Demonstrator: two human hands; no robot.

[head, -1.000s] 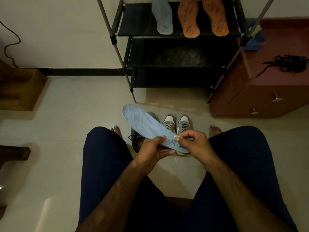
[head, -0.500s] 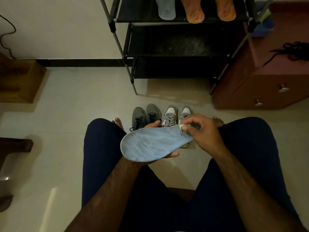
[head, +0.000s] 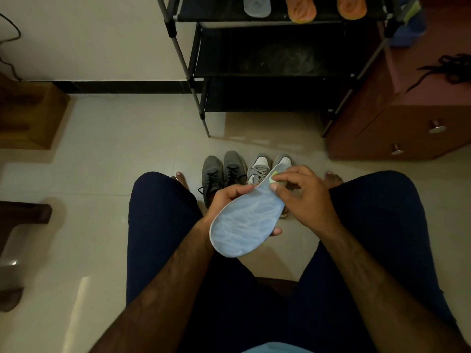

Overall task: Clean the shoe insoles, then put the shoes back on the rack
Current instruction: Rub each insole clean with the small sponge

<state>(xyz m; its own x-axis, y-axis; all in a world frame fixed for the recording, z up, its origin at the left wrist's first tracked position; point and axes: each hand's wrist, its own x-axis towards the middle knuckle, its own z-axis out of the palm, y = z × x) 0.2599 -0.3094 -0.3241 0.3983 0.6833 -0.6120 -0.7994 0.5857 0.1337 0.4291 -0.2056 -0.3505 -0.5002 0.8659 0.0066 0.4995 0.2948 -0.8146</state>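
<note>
Between my knees, over the dark blue shorts (head: pixel 158 225), both hands share one pale blue insole (head: pixel 244 225). Its broad end points back toward me and its narrow end tilts up and away to the right. The left hand (head: pixel 224 200) cradles it from beneath, fingers (head: pixel 239 191) curled over the far edge and the thumb showing at the near edge. The right hand (head: pixel 303 197) pinches the narrow end between thumb and forefinger, right at a small green patch (head: pixel 274 177); its other fingers hang loosely bent.

Just past the hands, two pairs stand side by side on the tiled floor (head: pixel 102 174): dark grey shoes (head: pixel 224 171) on the left, light grey shoes (head: pixel 260 166) touching them on the right, partly hidden by the insole.

Farther off stands the black shoe rack (head: pixel 275 59). On its top shelf lie a second pale blue insole (head: pixel 256 7) and two orange insoles (head: pixel 302 10), cut off by the frame edge.

Right of the rack, a tangle of black laces (head: pixel 451 67) sits on a reddish-brown cabinet (head: pixel 407 123).
</note>
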